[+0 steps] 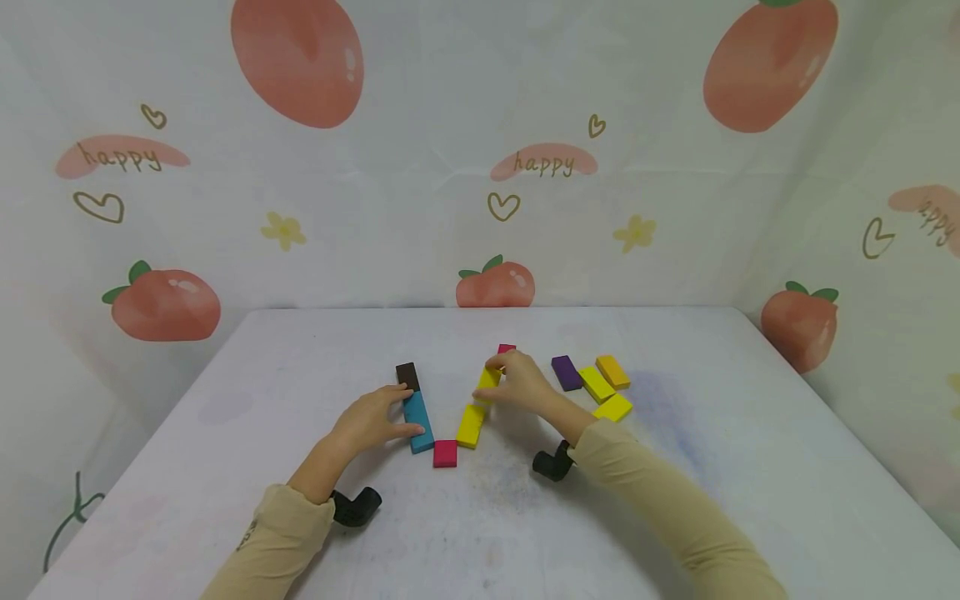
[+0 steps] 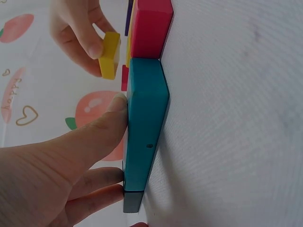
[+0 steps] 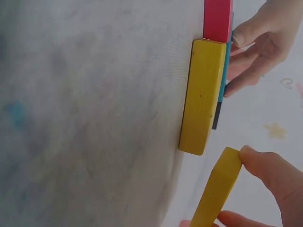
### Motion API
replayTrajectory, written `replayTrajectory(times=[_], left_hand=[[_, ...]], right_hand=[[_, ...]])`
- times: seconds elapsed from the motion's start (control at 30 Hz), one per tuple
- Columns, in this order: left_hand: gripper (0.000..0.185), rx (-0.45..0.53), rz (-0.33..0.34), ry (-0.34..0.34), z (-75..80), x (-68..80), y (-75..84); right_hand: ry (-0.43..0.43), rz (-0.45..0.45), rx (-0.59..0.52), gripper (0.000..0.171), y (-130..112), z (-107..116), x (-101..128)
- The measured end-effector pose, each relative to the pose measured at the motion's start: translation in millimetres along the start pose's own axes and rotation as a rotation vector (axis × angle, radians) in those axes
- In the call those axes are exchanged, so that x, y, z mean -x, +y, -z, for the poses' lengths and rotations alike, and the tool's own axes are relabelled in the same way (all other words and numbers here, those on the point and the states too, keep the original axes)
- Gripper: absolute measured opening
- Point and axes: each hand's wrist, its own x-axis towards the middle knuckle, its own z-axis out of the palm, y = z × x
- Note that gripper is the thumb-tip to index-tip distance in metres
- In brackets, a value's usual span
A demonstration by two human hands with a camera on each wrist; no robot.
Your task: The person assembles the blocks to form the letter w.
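My left hand (image 1: 367, 421) rests its thumb and fingers on a long blue wooden block (image 2: 147, 127). The block lies flat, end to end with a dark brown block (image 1: 406, 373). A red block (image 1: 445, 454) sits by the blue block's near end, and a yellow block (image 3: 201, 99) slants away from its other side. Between thumb and fingers, my right hand (image 1: 525, 383) pinches a second yellow block (image 3: 215, 189), raised off the table in both wrist views. Just beyond that hand lies another red block (image 1: 507, 347), partly hidden.
Right of the right hand lie a purple block (image 1: 566, 372), an orange-yellow block (image 1: 613, 372) and two yellow blocks, one (image 1: 597, 384) behind the other (image 1: 614, 407). A printed cloth (image 1: 420, 233) hangs behind the white table (image 1: 480, 533). Black wrist mounts (image 1: 358, 507) protrude near both sleeves.
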Motion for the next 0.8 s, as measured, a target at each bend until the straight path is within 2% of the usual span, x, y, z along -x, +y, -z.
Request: replayTrajectory(times=[0.33,0.8], left_hand=[[0.065,0.002,0.006,-0.003,0.0,-0.6,-0.3],[0.065,0.016,-0.003,0.001,-1.4,-1.1,-2.6]], right_hand=[[-0.053,-0.11,-0.013,0.052,-4,-7,-4],[-0.099,-0.132,-0.026,0.051,-6,-11,-6]])
